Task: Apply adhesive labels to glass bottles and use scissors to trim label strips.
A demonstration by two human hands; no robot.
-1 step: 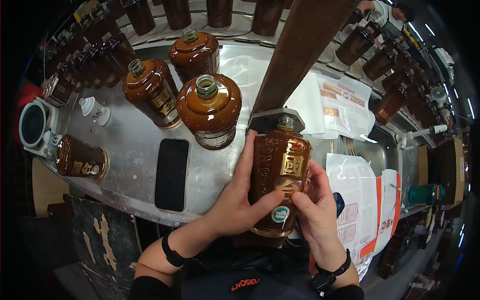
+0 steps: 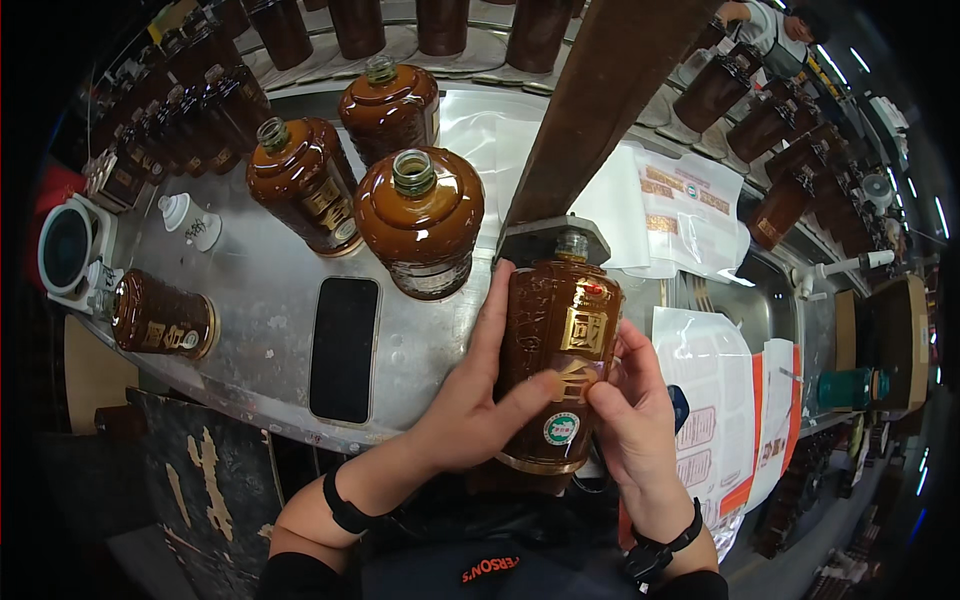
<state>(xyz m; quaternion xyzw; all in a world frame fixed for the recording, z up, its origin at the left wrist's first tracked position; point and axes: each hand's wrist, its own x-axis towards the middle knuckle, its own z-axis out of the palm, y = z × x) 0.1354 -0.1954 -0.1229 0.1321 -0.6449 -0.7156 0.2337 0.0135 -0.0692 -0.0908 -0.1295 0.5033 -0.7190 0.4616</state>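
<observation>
Three uncapped brown ceramic bottles [image 2: 420,215] stand upright on the metal worktop [image 2: 260,300], with a fourth bottle lying on its side [image 2: 160,318] near the left edge and a white stopper [image 2: 190,220] behind it. A flat black phone [image 2: 344,348] lies face up nearer the person. The left hand [image 2: 478,400] wraps the near side of a brown bottle with gold characters [image 2: 560,360], thumb pressed onto its front, the grip closed firmly around the body. That bottle is held tilted just above the worktop's near edge, between both hands. The right hand [image 2: 630,420] pinches at the front label area with thumb and fingertips pressed together against the glaze. To do this well, I judge the left hand should keep the bottle steady while the right smooths from the middle outward, avoiding creases. Clear plastic bags with printed labels [image 2: 700,210] lie to the right, beside a dark wooden post [image 2: 600,90].
</observation>
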